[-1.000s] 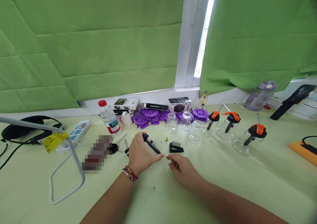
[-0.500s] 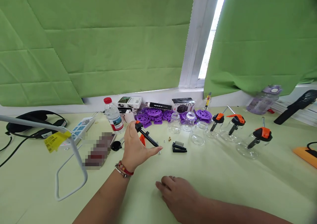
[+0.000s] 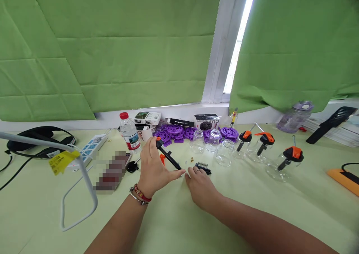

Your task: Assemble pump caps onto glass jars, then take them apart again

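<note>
My left hand (image 3: 153, 168) is closed on a slim black rod-shaped part (image 3: 169, 156) with an orange bit at its top. It spans the part end to end, fingers at the upper end and thumb at the lower. My right hand (image 3: 202, 186) rests low over the table with its fingers pressed together. Its fingertips are close to my left thumb, and what they pinch, if anything, is hidden. Just beyond it lie a metal spring (image 3: 202, 165) and black plastic pieces (image 3: 208, 171), partly covered. Small brass bits (image 3: 192, 159) sit behind. An orange piece (image 3: 162, 159) shows behind my left hand.
Clear glass jars (image 3: 223, 159) stand behind my right hand. Several jars with black-and-orange tops (image 3: 293, 154) are to the right. Purple wheel-like parts (image 3: 174, 131) and boxes (image 3: 206, 122) line the wall. A water bottle (image 3: 129, 133), phone (image 3: 113, 171) and white metal frame (image 3: 94, 194) occupy the left.
My right hand has moved forward from the near part of the table to beside my left thumb, partly covering the black pieces. My left hand keeps its hold on the black part.
</note>
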`<state>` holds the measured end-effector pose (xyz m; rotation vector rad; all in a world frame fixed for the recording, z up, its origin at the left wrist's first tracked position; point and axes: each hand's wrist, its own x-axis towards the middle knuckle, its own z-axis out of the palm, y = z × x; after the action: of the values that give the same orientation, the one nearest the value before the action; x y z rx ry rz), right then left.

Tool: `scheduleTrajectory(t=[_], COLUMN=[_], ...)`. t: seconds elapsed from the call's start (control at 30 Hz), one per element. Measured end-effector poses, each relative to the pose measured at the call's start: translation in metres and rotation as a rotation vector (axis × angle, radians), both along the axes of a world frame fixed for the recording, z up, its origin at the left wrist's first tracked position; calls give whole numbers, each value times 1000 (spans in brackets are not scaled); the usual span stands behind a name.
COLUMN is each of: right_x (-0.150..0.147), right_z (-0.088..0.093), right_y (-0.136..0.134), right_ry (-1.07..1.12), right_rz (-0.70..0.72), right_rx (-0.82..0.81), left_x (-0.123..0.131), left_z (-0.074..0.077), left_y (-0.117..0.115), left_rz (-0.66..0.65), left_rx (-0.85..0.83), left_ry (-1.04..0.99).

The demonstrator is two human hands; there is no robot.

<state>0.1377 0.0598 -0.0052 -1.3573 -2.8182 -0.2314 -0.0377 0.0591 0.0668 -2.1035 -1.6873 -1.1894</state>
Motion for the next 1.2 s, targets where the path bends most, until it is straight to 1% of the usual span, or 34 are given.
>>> scheduleTrajectory(t=[0.1, 0.2, 0.27, 0.3, 0.33, 0.4, 0.47, 0.5, 0.53, 0.6, 0.7, 0.77, 0.8, 0.87, 0.93, 1.0, 1.1, 1.2], right_x=[-7, -7, -4, -3, -1, 1, 3, 4, 5, 10, 24, 36, 42, 54, 63, 70, 74, 74], right_z=[1, 2, 7, 11, 15, 23, 27, 27, 26, 21, 9, 2, 0, -3, -4, -4, -6, -6], right_y=[18, 28, 30, 28, 26, 19, 11, 7, 3, -2, -6, -7, -8, -7, -6, -3, 0, 0], right_ry=[39, 130, 291, 421, 573, 882, 1089, 1149, 1192, 1232, 1170, 1068, 1014, 924, 850, 779, 697, 663], right_rz=[-70, -121, -148, -153, -146, -103, -87, -102, -126, -171, -208, -240, -247, -233, -226, -249, -271, -267], right_rx=[8, -11, -58, -109, -190, -456, -764, -879, -952, -997, -1001, -962, -919, -769, -597, -479, -425, -400], left_x=[1, 1, 4, 6, 9, 17, 25, 29, 30, 30, 23, 17, 15, 12, 12, 14, 18, 21], left_z=[-4, -11, -18, -21, -24, -30, -35, -36, -36, -33, -27, -24, -25, -29, -35, -41, -44, -41], left_y=[1, 3, 5, 5, 4, 1, -4, -6, -8, -10, -9, -9, -10, -12, -16, -21, -27, -29], left_rz=[-9, -11, -10, -10, -10, -12, -13, -24, -41, -103, -174, -159, -140, -109, -111, -118, -87, -38], left_rx=[-4, -20, -45, -61, -76, -107, -153, -188, -228, -325, -488, -559, -578, -606, -674, -741, -769, -777], left_ry=[25, 43, 53, 58, 62, 70, 75, 80, 83, 77, 16, -20, -27, -25, 0, 41, 104, 172])
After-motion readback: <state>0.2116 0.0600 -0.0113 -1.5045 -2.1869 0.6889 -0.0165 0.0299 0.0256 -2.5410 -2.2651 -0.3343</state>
